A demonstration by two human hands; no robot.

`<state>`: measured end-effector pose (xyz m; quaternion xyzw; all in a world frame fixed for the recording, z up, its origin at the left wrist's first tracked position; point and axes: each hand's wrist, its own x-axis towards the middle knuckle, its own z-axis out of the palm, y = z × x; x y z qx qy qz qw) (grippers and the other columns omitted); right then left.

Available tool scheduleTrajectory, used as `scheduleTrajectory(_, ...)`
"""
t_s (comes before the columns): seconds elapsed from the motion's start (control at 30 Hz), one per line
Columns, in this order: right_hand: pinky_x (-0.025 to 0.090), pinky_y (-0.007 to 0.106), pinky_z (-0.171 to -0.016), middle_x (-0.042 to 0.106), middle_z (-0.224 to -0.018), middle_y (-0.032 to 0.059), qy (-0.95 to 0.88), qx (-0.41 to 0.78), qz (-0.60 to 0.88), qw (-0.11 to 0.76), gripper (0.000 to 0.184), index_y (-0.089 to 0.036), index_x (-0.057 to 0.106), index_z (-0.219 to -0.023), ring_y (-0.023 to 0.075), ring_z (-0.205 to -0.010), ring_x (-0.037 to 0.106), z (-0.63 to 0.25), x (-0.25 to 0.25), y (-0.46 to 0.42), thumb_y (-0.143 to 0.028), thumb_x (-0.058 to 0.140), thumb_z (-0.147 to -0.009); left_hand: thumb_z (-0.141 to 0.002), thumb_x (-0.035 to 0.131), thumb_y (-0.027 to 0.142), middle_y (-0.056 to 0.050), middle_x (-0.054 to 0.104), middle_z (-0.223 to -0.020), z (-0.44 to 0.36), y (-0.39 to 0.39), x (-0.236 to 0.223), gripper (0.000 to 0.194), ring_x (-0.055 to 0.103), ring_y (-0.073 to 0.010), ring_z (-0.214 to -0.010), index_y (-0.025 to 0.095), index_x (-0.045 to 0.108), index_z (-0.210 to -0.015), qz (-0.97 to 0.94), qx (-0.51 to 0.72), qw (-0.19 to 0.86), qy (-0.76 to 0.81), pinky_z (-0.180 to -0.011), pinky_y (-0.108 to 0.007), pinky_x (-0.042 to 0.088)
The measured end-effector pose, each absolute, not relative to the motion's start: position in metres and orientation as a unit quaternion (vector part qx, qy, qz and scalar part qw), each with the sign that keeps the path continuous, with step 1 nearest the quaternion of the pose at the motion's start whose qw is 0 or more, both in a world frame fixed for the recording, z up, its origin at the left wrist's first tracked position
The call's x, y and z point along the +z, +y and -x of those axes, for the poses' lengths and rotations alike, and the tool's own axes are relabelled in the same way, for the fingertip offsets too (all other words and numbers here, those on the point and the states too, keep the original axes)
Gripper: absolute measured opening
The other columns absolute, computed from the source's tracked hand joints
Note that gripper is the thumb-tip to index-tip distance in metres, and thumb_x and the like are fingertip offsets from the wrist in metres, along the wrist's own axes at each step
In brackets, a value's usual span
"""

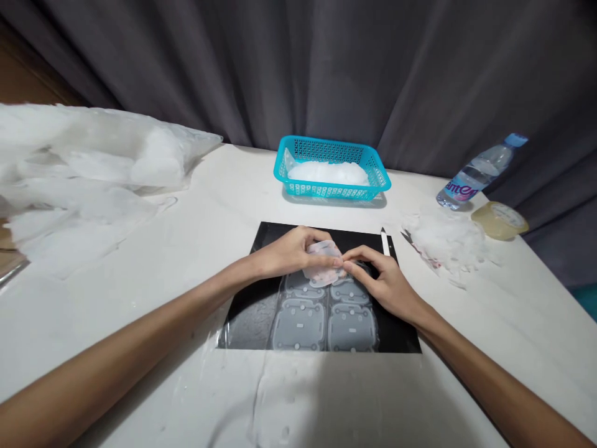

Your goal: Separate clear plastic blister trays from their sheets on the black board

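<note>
Translucent pink-marked piece (324, 248), held above the black mat (405, 333) between the thumb and fingers of my left hand (295, 252), which hide part of its outline. My right hand (386, 280) brings thumb and forefinger to its right edge; whether they grip it, I cannot tell. Clear moulded panels (299, 326) beneath are partly covered; the white-filled bag (112, 155) is cut off at left.

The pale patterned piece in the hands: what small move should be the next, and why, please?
Perhaps the right hand should work gently along the edge of the pale patterned piece: its fingers are pinched at that edge, while the left hand holds the piece above the black sheet.
</note>
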<state>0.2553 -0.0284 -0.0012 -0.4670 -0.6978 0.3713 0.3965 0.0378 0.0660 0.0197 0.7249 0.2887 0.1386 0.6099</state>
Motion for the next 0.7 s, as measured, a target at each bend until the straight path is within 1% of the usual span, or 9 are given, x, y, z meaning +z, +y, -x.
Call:
scheduleTrajectory(0.17, 0.052, 0.031, -0.089, 0.073, -0.102, 0.0016, -0.691, 0.357, 0.491, 0.392, 0.014, -0.025, 0.070, -0.106, 0.0190, -0.097, 0.068, -0.2567, -0.0046, -0.0283, -0.034, 0.059, -0.104, -0.087, 0.078, 0.045, -0.004, 0.073, -0.079, -0.0368, 0.0669, 0.0165, 0.033, 0.069, -0.0163, -0.070, 0.014, 0.074, -0.092, -0.687, 0.151, 0.644, 0.300, -0.059, -0.023, 0.047)
scheduleTrajectory(0.33, 0.051, 0.030, -0.088, 0.073, -0.100, 0.0011, -0.691, 0.355, 0.497, 0.386, 0.014, -0.024, 0.069, -0.105, 0.0186, -0.095, 0.068, -0.2572, -0.0054, -0.0277, -0.034, 0.059, -0.104, -0.086, 0.079, 0.046, 0.000, 0.066, -0.070, -0.0372, 0.0656, 0.0185, 0.033, 0.060, -0.0119, -0.059, 0.015, 0.071, -0.089, -0.678, 0.159, 0.651, 0.302, -0.053, -0.021, 0.038)
scheduleTrajectory(0.47, 0.050, 0.029, -0.087, 0.072, -0.100, 0.0008, -0.690, 0.357, 0.495, 0.390, 0.014, -0.024, 0.069, -0.104, 0.0180, -0.094, 0.067, -0.2572, -0.0047, -0.0280, -0.035, 0.059, -0.104, -0.086, 0.078, 0.049, 0.002, 0.061, -0.066, -0.0378, 0.0648, 0.0197, 0.035, 0.054, -0.0100, -0.056, 0.015, 0.069, -0.085, -0.688, 0.166, 0.642, 0.294, -0.050, -0.021, 0.032)
scheduleTrajectory(0.7, 0.051, 0.033, -0.088, 0.073, -0.100, 0.0028, -0.688, 0.351, 0.498, 0.393, 0.016, -0.024, 0.069, -0.105, 0.0205, -0.094, 0.067, -0.2577, -0.0052, -0.0287, -0.036, 0.059, -0.104, -0.085, 0.078, 0.051, 0.001, 0.063, -0.067, -0.0388, 0.0641, 0.0193, 0.037, 0.053, -0.0107, -0.054, 0.015, 0.072, -0.086, -0.704, 0.163, 0.623, 0.300, -0.049, -0.022, 0.031)
